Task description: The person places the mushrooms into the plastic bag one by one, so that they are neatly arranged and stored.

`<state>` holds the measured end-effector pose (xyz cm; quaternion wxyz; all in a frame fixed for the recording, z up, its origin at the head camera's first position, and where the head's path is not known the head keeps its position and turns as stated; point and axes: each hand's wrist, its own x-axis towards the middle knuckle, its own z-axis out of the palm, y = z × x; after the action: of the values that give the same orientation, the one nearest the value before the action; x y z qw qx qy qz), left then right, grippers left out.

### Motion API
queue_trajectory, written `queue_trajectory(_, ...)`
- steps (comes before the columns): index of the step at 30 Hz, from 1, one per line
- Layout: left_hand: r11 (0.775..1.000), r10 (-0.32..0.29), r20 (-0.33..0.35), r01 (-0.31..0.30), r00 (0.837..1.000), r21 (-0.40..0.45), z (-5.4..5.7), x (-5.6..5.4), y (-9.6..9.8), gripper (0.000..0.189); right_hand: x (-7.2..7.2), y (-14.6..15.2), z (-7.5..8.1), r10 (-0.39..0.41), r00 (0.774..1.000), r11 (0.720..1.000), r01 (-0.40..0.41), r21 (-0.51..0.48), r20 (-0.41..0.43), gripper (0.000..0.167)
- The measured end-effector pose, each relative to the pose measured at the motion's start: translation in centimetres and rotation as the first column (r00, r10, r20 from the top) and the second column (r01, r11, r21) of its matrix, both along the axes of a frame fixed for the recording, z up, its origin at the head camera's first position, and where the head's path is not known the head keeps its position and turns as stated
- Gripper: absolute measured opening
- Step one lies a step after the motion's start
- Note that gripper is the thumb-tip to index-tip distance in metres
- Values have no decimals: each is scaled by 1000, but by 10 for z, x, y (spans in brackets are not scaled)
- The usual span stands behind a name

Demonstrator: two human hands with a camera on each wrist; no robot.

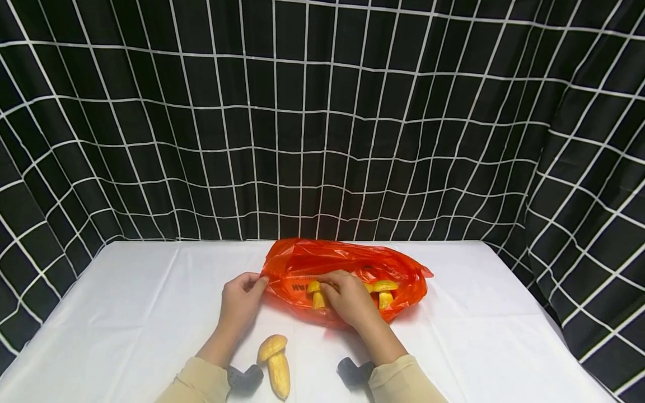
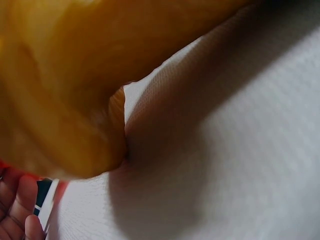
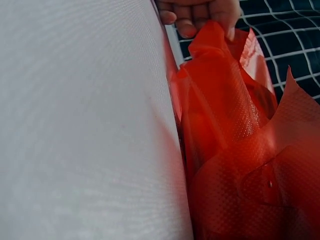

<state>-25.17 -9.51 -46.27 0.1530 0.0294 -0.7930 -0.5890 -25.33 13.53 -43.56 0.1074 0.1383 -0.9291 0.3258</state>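
A red plastic bag (image 1: 347, 252) lies on its side at the back of the table, its mouth facing me. My left hand (image 1: 239, 305) pinches the left edge of that mouth between thumb and fingers, as the right wrist view also shows. Inside the mouth, my right hand (image 1: 350, 299) holds a yellow mushroom (image 1: 318, 296) with thumb and fingers. Another yellow mushroom (image 1: 386, 294) sits in the bag to the right of this hand, and a bit of yellow beside it is mostly covered. One more mushroom (image 1: 279, 369) lies on the cloth between my forearms, large in the left wrist view.
White cloth (image 1: 136, 319) covers the table. A black curtain with a white grid (image 1: 322, 129) hangs behind it and along both sides. Dark grey wrist-camera mounts (image 1: 247, 379) show beneath both forearms.
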Motion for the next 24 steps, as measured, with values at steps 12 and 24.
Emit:
queue_trajectory(12,1000,-4,-1,4,1000,-5,0,-1,-4,16,-3,-3,-1,-13,1000,1000,13,-20,22,18)
queue_trajectory(24,1000,-15,-4,15,1000,17,0,0,-4,17,-1,-1,0,-4,999,999,7,-50,55,17)
